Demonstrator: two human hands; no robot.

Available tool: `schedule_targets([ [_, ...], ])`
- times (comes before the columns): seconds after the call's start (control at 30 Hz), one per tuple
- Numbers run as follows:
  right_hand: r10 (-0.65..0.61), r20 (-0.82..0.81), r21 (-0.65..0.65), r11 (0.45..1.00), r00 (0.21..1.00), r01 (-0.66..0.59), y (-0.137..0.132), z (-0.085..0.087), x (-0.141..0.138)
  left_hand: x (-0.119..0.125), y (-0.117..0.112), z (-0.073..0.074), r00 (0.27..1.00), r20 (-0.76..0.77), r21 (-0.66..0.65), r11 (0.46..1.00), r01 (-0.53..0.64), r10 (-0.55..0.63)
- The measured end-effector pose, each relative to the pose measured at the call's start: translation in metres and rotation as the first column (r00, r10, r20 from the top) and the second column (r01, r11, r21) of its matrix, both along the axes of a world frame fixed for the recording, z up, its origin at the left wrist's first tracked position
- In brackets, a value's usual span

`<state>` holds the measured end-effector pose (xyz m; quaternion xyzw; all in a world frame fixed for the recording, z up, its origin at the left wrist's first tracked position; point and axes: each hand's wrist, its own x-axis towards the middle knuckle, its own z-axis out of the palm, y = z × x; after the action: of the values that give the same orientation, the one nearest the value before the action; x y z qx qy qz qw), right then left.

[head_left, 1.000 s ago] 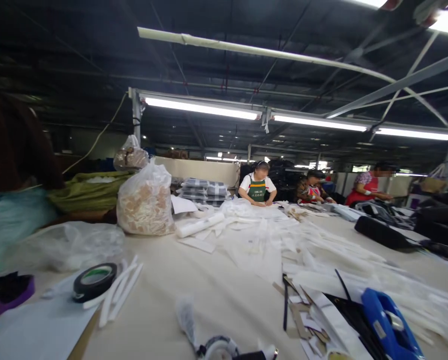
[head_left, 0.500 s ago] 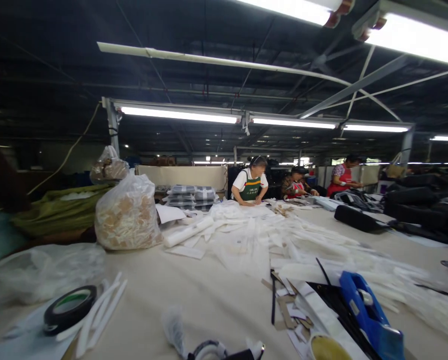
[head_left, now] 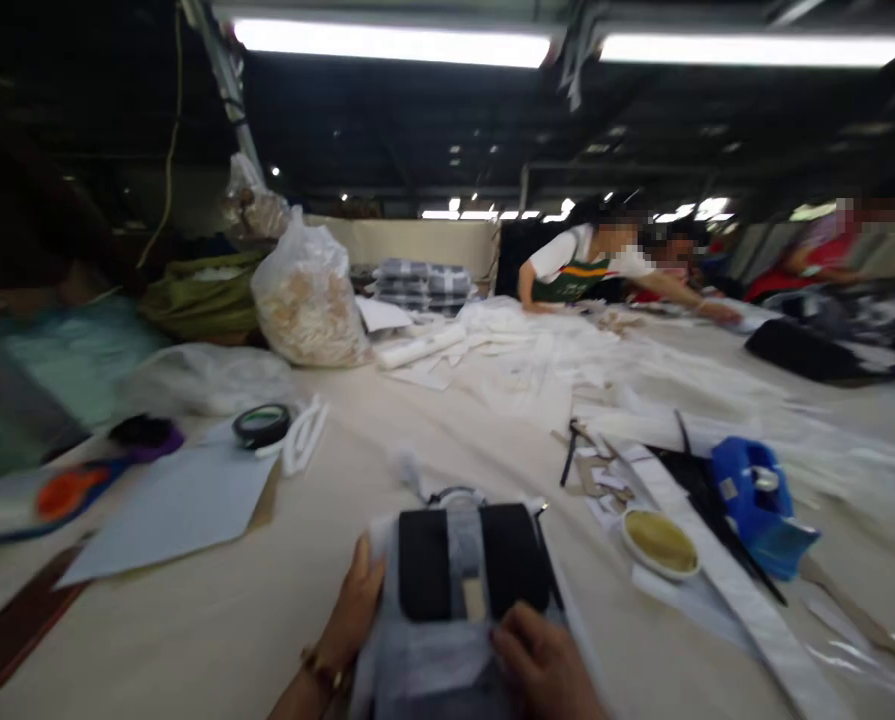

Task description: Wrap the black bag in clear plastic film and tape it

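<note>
Small black-and-grey bag [head_left: 436,642] under cloudy plastic film: lies flat on the cream cloth-covered surface [head_left: 327,530], directly before the wearer. Two black panels flank a grey strap [head_left: 463,545]; curved handle at 12 o'clock.

Left hand [head_left: 355,605] along the bag's edge at 9 o'clock, gold-toned bracelet [head_left: 322,672] on its wrist; cannot tell whether those fingers grip. Right hand [head_left: 548,660] at the bag's 4 o'clock, fingers curled, tips at the front; blur hides whether they pinch the film.

Clock continued from the bag. 2 o'clock: round white-rimmed piece with yellow-brown face [head_left: 662,545]; beyond it, blue plastic tape dispenser [head_left: 754,490]. 10 o'clock: pale blue-white sheet [head_left: 177,500]. Between 10 and 11: black tape roll [head_left: 262,441], white rod-like strips [head_left: 304,437] beside it. 11, farther: clear sack of tan scraps [head_left: 308,295]. 1, far side: co-worker in green apron [head_left: 576,280], one arm outstretched.
</note>
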<state>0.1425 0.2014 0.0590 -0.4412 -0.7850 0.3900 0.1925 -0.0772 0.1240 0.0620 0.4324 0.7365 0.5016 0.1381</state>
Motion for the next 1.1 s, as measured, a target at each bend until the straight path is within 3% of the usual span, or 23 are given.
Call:
schedule_targets([
  [0.1,0.109,-0.007,-0.168,0.98,0.994,-0.109,-0.02,-0.018,-0.005,-0.007,-0.022,-0.014,0.994,-0.006,-0.104,0.989,-0.109,0.109],
  [0.17,0.113,-0.022,-0.225,0.968,0.993,-0.115,-0.017,-0.02,-0.003,-0.002,-0.035,-0.011,0.981,-0.11,-0.088,0.981,-0.172,0.162],
  [0.23,0.111,-0.044,-0.265,0.957,0.993,-0.119,-0.013,-0.018,-0.002,0.013,-0.046,0.0,0.931,-0.361,-0.021,0.998,-0.061,0.05],
  [0.3,0.108,-0.062,-0.285,0.951,0.992,-0.121,-0.012,-0.015,-0.001,0.032,-0.054,0.012,0.789,-0.597,-0.04,0.988,0.151,-0.145],
  [0.37,0.097,-0.072,-0.28,0.953,0.993,-0.114,-0.014,-0.012,-0.002,0.052,-0.062,0.015,0.659,-0.705,-0.1,0.956,0.275,-0.263],
  [0.43,0.091,-0.082,-0.274,0.955,0.992,-0.111,-0.017,-0.011,-0.003,0.069,-0.067,0.009,0.6,-0.747,-0.097,0.94,0.328,-0.287],
  [0.53,0.1,-0.101,-0.282,0.951,0.99,-0.125,-0.018,-0.011,-0.003,0.089,-0.072,-0.014,0.502,-0.833,-0.023,0.922,0.386,-0.231],
  [0.67,0.087,-0.131,-0.326,0.937,0.988,-0.126,-0.017,-0.014,-0.001,0.107,-0.07,-0.048,0.473,-0.881,0.147,0.939,0.311,-0.019],
  [0.77,0.089,-0.125,-0.351,0.928,0.988,-0.127,-0.016,-0.016,0.001,0.114,-0.063,-0.058,0.423,-0.903,0.208,0.935,0.287,0.072],
  [0.93,0.086,-0.097,-0.372,0.921,0.992,-0.117,-0.015,-0.018,0.001,0.117,-0.06,-0.06,0.375,-0.924,0.153,0.97,0.187,0.073],
  [1.1,0.11,-0.115,-0.433,0.889,0.987,-0.149,-0.013,-0.018,0.004,0.124,-0.064,-0.067,0.445,-0.895,0.004,0.999,-0.035,0.019],
])
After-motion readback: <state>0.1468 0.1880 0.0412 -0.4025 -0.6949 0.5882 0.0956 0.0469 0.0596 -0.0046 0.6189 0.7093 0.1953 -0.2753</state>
